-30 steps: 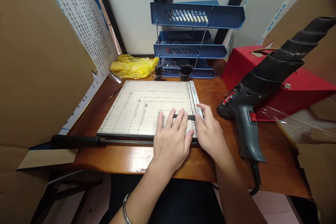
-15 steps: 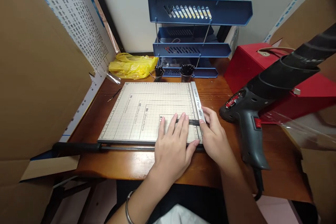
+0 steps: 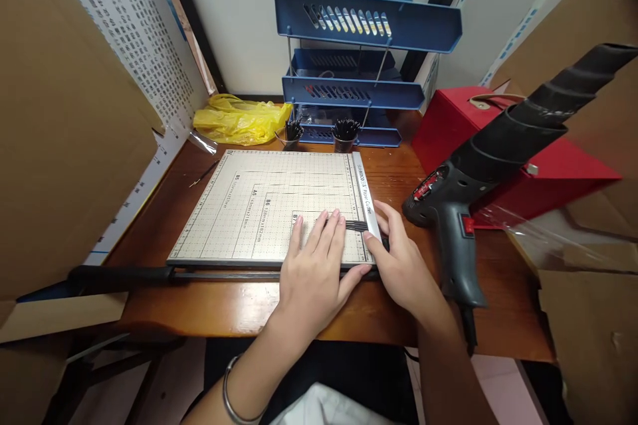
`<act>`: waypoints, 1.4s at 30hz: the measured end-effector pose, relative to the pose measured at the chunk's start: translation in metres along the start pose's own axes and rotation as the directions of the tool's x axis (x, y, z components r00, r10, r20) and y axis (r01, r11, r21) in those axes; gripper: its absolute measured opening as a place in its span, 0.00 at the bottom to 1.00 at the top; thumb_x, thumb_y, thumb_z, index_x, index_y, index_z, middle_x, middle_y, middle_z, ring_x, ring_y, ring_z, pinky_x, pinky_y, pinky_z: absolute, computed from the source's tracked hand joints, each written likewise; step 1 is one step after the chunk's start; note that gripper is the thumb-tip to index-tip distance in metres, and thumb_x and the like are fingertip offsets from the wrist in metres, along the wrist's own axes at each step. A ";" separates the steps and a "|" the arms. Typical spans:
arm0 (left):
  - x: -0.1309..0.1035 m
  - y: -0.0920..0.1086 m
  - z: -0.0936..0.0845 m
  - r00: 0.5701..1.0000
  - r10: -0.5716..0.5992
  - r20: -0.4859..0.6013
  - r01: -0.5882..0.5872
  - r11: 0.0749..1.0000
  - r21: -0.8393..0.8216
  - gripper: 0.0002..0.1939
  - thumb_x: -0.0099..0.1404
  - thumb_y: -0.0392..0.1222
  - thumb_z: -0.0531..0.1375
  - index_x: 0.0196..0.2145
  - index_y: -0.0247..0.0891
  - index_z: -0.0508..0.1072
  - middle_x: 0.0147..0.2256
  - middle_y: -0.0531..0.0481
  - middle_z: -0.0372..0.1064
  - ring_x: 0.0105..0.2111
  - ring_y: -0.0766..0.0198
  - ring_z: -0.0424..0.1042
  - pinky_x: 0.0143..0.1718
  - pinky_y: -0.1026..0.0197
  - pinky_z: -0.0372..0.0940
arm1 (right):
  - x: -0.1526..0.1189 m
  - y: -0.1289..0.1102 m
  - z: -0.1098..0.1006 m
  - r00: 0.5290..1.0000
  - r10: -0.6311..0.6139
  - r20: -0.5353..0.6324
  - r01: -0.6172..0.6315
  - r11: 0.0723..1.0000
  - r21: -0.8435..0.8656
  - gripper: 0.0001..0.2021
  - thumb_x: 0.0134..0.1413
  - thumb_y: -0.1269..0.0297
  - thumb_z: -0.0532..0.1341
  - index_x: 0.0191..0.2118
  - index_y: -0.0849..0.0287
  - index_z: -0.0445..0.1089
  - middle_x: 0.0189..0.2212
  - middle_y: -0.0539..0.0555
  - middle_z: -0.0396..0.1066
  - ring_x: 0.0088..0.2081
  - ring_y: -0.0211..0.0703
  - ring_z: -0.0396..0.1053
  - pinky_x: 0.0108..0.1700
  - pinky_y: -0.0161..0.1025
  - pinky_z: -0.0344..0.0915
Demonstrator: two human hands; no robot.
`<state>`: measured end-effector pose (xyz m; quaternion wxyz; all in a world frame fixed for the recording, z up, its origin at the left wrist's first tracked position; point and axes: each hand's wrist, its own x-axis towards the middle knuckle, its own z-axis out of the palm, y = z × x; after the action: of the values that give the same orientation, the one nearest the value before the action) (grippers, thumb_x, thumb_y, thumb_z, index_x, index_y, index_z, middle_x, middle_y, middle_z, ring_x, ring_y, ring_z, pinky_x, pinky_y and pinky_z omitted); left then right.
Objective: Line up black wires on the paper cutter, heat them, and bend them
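Observation:
A paper cutter (image 3: 214, 226) with a cream gridded board lies on the table, its long black-handled blade arm (image 3: 124, 274) lowered along the near edge. My left hand (image 3: 312, 272) rests flat on the board, fingers stretched over a bundle of thin black strands (image 3: 355, 226). The strands run rightward to the cutter's metal ruler strip (image 3: 363, 186); part of them is hidden under my fingers. My right hand (image 3: 403, 265) holds the cutter's right edge, thumb on the strip beside the strand ends and bent fingers along the outer side.
Two small cups of black strands (image 3: 345, 136) (image 3: 293, 135) stand behind the board, before a blue tiered tray (image 3: 349, 89). A yellow plastic bag (image 3: 239, 121) lies at the back left. A heat gun (image 3: 461, 212) and a red box (image 3: 443, 119) stand at the right. Cardboard (image 3: 60, 113) walls the left.
The whole view has shifted slightly, so things sit further left in the picture. Both hands keep nearly the same place on the cutter, the right thumb slightly further onto the strip.

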<state>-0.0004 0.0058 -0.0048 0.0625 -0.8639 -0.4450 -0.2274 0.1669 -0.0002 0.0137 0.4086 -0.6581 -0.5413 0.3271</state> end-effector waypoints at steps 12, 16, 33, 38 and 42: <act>0.007 -0.005 -0.014 0.990 0.050 0.132 -0.046 0.998 -0.032 0.36 0.77 0.59 0.44 0.68 0.27 0.58 0.69 0.39 0.56 0.70 0.50 0.56 0.71 0.39 0.48 | -0.005 0.019 0.012 0.972 0.025 -0.236 0.036 0.967 0.251 0.24 0.57 0.57 0.64 0.59 0.53 0.65 0.52 0.63 0.77 0.57 0.59 0.73 0.58 0.60 0.67; 0.012 -0.002 -0.009 0.993 0.026 0.119 -0.023 1.000 -0.021 0.34 0.78 0.56 0.43 0.68 0.26 0.59 0.68 0.39 0.57 0.70 0.50 0.56 0.71 0.40 0.48 | -0.007 0.017 0.013 0.973 -0.069 -0.221 0.108 0.980 0.170 0.22 0.58 0.61 0.62 0.59 0.53 0.66 0.55 0.60 0.76 0.59 0.56 0.72 0.60 0.56 0.67; 0.016 0.010 0.000 0.990 0.084 0.117 -0.084 0.996 -0.003 0.31 0.78 0.49 0.44 0.66 0.21 0.62 0.68 0.33 0.56 0.70 0.47 0.55 0.69 0.47 0.54 | -0.014 0.025 0.018 0.949 -0.109 -0.297 0.147 0.983 0.110 0.16 0.59 0.61 0.61 0.53 0.55 0.70 0.52 0.60 0.77 0.56 0.54 0.74 0.60 0.55 0.68; 0.017 0.016 0.001 0.991 0.064 0.117 -0.065 0.998 0.003 0.30 0.77 0.45 0.44 0.66 0.20 0.62 0.68 0.32 0.56 0.69 0.45 0.56 0.69 0.45 0.55 | -0.014 0.030 0.019 0.946 -0.128 -0.297 0.157 0.984 0.078 0.18 0.59 0.62 0.62 0.55 0.55 0.69 0.54 0.59 0.76 0.57 0.53 0.73 0.62 0.55 0.67; 0.017 0.016 0.001 0.992 0.058 0.113 -0.057 0.998 -0.004 0.29 0.77 0.44 0.45 0.67 0.22 0.62 0.69 0.34 0.55 0.69 0.46 0.56 0.69 0.45 0.55 | -0.013 0.031 0.019 0.945 -0.132 -0.299 0.161 0.984 0.073 0.17 0.60 0.61 0.62 0.55 0.56 0.69 0.54 0.59 0.76 0.56 0.53 0.73 0.61 0.54 0.67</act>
<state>0.0211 0.0092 0.0029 0.0435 -0.8879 -0.4227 -0.1764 0.1609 -0.0122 -0.0225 0.5389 -0.6366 -0.5058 0.2203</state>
